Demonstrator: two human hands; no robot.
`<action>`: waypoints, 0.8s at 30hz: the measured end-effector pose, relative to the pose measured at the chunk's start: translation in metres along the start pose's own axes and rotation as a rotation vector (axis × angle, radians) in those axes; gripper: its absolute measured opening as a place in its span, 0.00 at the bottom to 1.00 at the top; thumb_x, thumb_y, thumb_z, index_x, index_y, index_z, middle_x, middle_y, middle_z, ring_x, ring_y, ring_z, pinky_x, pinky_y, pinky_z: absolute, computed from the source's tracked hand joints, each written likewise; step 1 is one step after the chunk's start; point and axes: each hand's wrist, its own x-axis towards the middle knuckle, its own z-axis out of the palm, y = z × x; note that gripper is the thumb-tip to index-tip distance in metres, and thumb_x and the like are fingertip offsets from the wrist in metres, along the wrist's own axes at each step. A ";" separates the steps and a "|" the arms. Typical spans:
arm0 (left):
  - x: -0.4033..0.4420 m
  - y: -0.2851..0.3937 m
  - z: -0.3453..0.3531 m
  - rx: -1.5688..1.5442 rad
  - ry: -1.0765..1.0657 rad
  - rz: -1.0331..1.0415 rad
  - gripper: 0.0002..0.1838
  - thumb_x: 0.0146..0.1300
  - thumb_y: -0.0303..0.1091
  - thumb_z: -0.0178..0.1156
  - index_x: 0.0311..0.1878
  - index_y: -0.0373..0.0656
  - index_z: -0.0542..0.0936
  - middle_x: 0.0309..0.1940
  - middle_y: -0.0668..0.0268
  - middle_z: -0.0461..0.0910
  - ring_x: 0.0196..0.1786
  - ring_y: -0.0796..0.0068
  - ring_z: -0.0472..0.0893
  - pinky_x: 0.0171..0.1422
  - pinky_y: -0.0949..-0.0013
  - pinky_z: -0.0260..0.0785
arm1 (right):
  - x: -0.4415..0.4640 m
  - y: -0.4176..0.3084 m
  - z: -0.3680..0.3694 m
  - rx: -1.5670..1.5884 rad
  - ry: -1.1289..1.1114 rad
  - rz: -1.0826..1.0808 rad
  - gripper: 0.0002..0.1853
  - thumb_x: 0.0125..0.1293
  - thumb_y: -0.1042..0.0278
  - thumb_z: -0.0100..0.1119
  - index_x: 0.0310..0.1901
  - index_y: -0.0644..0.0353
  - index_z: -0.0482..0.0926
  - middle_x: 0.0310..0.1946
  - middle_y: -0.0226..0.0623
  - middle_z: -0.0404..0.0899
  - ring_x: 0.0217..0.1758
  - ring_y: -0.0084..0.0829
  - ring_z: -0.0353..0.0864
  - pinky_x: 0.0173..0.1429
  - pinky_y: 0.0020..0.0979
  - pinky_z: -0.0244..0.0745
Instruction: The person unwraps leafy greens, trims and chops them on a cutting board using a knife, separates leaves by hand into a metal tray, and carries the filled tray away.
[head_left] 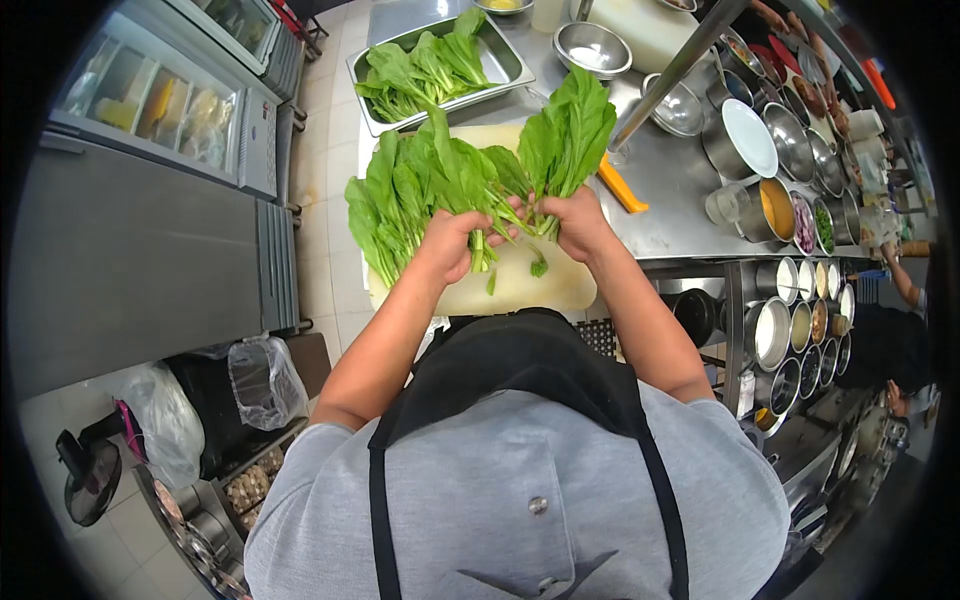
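Fingers of the left hand (447, 245) and right hand (582, 222) grip leafy greens (568, 128) near the frame's centre; a loosened pinch could let some slide off the board (530, 290).

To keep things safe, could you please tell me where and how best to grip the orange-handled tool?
Probably by the middle of its orange handle, from above and the right: it lies uncovered on the steel table, one end angled toward the near right, while the other nears the leafy greens, where no blade can be seen.
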 end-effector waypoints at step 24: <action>-0.006 -0.019 -0.012 0.134 0.081 0.053 0.18 0.63 0.21 0.59 0.57 0.32 0.76 0.51 0.56 0.82 0.51 0.64 0.83 0.54 0.60 0.78 | -0.015 0.014 -0.005 -0.145 0.010 0.080 0.18 0.56 0.82 0.68 0.50 0.65 0.79 0.42 0.36 0.84 0.44 0.29 0.82 0.51 0.32 0.77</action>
